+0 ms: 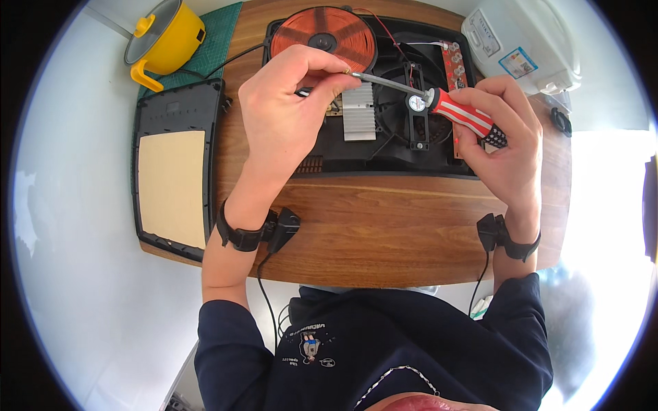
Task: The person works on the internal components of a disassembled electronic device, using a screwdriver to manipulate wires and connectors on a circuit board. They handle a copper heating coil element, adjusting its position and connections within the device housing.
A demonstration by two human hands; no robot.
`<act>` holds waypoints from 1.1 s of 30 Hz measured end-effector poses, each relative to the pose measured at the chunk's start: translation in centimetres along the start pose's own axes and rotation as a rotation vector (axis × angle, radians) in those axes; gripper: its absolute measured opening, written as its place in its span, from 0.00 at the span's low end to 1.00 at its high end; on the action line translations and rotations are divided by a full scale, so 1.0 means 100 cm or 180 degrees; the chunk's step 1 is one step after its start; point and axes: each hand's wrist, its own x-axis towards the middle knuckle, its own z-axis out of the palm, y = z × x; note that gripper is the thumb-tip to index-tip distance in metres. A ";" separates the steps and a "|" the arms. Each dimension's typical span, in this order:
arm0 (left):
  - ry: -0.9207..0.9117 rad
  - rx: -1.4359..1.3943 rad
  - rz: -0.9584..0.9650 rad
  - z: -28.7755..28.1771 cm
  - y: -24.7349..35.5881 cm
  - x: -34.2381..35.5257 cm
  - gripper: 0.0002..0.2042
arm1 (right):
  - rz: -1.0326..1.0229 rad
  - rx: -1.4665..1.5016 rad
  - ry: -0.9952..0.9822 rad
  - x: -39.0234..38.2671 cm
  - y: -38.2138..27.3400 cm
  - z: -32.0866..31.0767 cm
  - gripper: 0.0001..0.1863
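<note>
The person's right hand (507, 130) grips a red-handled screwdriver (460, 113) while the left hand (288, 106) pinches around its tip, above an open black casing (391, 163) on the wooden desk (384, 229). The casing carries a copper coil (356, 44) and a silver heatsink (360, 122). To the left lie a black panel with a beige sheet (173, 185) and, behind it, a yellow pot (177, 44) on a green mat (223, 41).

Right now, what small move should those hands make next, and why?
Perhaps lower the screwdriver toward the opened black housing: the right hand grips its handle, while the left hand pinches at its tip, possibly steadying something too small to identify.
</note>
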 end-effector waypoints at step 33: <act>-0.0335 0.0216 -0.0665 -0.021 0.008 0.011 0.07 | 0.0931 0.2654 0.0486 0.022 0.023 0.009 0.24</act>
